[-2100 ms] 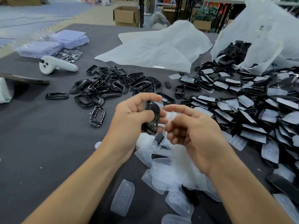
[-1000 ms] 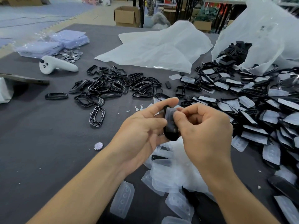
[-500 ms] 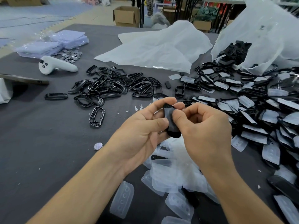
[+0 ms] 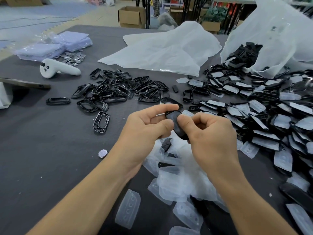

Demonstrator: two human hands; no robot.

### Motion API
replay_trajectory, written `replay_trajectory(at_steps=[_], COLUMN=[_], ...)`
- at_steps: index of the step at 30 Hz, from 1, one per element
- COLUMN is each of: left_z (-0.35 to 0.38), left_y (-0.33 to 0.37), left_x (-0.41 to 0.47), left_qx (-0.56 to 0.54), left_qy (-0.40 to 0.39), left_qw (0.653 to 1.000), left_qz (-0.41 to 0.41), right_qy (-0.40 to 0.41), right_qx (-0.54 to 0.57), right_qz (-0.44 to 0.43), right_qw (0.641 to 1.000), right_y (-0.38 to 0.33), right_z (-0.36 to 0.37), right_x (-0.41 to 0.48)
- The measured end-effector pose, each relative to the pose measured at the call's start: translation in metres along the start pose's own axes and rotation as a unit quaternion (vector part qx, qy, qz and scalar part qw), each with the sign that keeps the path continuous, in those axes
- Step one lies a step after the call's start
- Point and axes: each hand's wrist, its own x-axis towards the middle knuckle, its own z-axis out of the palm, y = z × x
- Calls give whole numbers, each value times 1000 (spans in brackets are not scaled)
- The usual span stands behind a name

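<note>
Two hands meet above a dark grey table (image 4: 42, 158): the left hand (image 4: 144, 133) and right hand (image 4: 211, 136) both pinch a black fob shell (image 4: 176, 122) over clear silicone pads (image 4: 177, 180). Black frames (image 4: 115, 89) and white bags (image 4: 162, 51) lie beyond; cardboard boxes (image 4: 131, 16) stand on the floor.

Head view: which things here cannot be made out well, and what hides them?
All in the head view.
Black shell: its lower end and far face are hidden by the left hand and right hand.
Clear pads: part of the pile lies behind the right forearm.
White bag: cut off by the top and right edges.
Silver discs: too small to tell what they are.
</note>
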Motion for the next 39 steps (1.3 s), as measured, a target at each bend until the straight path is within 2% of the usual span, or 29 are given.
replay_trajectory(at_steps=[9, 11, 14, 16, 23, 29, 36, 39], left_z=[6, 6, 6, 6, 0, -1, 3, 4], left_y=[4, 4, 4, 3, 9, 9, 8, 7], left_x=[-2, -1, 0, 0, -2, 1, 0, 0], left_qx=[35, 37, 35, 24, 18, 78, 65, 86], left_qy=[83, 90, 108, 121, 86, 121, 157, 153], left_qw=[996, 995, 993, 992, 995, 989, 985, 984], left_qz=[-26, -29, -24, -29, -41, -35, 1, 20], right_qy=[17, 3, -81, -105, -77, -84, -85, -74], right_qx=[-76, -45, 79, 103, 92, 92, 197, 186], right_qz=[-38, -29, 26, 26, 13, 6, 53, 40], right_qw=[996, 999, 993, 989, 993, 992, 975, 979], right_y=[-2, -2, -2, -1, 3, 2, -1, -1], right_z=[1, 0, -2, -1, 2, 0, 0, 2], right_x=[-2, -1, 2, 3, 5, 4, 3, 3])
